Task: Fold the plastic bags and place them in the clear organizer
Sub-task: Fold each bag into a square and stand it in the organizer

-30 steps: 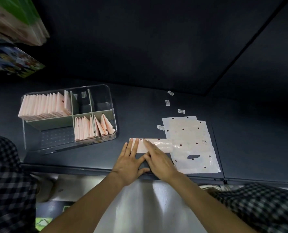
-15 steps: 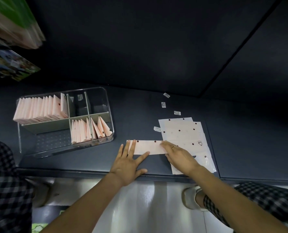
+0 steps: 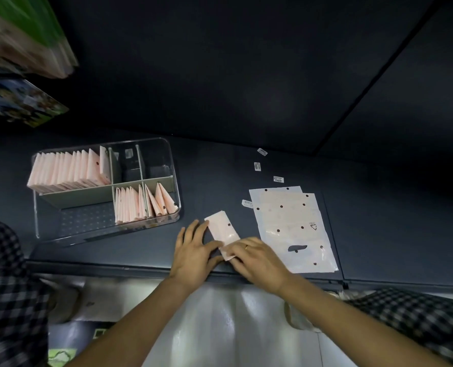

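Grip: both bare hands press flat on one folded pale-pink plastic bag [image 3: 224, 230]; neither hand is curled round it. Left hand [image 3: 193, 254] lies palm down, fingers spread, fingertips along the bag's left edge. Right hand [image 3: 257, 259], a thin ring on one finger, covers the bag's near end with its fingers together.

Folded bag: narrow strip, glossy, semi-opaque, lying slantwise on the dark matte table [image 3: 214, 181] near its front edge, far end angled up and left. One small black dot shows on its upper face. Near corner peeks out between the two hands.

Just right of the hands: a stack of flat unfolded plastic bags [image 3: 291, 223], whitish-clear, rectangular, fanned slightly so several edges show. Black punched dots scattered over them, a small triangle mark, one dark irregular patch low down. Surface shiny with soft wrinkles.

Left of the hands, apart from them: the clear rectangular plastic organizer [image 3: 173, 165] with rounded corners and grey dividers. Far-left compartment is packed with upright folded pink bags [image 3: 66, 170]. Near-right compartment holds a shorter row of folded pink bags [image 3: 143, 205], the rightmost ones leaning. Near-left compartment shows a dimpled floor.

Four small white barcode stickers [image 3: 257, 166] lie on the table beyond the flat stack.

Checked fabric [image 3: 5, 282] at both lower corners.
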Action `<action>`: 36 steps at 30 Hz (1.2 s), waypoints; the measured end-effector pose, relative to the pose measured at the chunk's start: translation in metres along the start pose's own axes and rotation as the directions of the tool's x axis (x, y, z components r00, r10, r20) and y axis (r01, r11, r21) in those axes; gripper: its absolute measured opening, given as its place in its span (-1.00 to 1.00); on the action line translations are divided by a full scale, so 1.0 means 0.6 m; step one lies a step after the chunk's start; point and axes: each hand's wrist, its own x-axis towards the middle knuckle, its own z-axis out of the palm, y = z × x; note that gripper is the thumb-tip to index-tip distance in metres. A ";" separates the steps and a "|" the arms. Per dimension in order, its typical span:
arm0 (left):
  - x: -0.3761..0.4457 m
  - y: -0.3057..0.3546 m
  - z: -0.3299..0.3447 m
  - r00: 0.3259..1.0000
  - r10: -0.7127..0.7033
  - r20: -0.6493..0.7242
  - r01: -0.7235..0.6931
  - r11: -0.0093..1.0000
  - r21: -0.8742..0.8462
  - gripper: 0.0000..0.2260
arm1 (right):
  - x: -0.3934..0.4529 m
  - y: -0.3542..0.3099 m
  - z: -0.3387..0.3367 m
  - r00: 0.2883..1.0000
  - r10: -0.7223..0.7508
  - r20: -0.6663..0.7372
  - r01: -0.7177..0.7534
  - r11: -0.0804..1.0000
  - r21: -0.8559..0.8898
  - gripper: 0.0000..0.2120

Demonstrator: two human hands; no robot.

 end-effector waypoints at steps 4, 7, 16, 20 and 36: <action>-0.008 0.001 0.000 0.995 -0.044 -0.084 0.035 0.994 -0.105 -0.84 | -0.003 -0.024 0.019 0.977 0.215 -0.007 -0.207 0.950 0.233 -0.84; -0.011 -0.003 0.003 0.992 -0.101 -0.074 0.091 0.987 -0.131 -0.82 | -0.005 -0.013 0.017 0.889 0.453 0.068 -0.435 0.789 0.435 -0.58; -0.009 -0.007 0.016 0.977 -0.201 -0.065 0.184 0.961 -0.208 -0.81 | 0.008 0.022 0.023 0.747 0.631 0.211 -0.653 0.634 0.414 -0.90; -0.005 -0.002 0.016 0.958 -0.274 -0.085 0.242 0.931 -0.275 -0.76 | 0.033 0.026 0.029 0.640 0.729 0.244 -0.738 0.495 0.459 -0.93; -0.040 0.025 0.049 0.973 0.151 0.176 -0.185 0.962 0.200 -0.33 | 0.052 0.021 0.034 0.500 0.814 0.296 -0.840 0.374 0.392 -0.75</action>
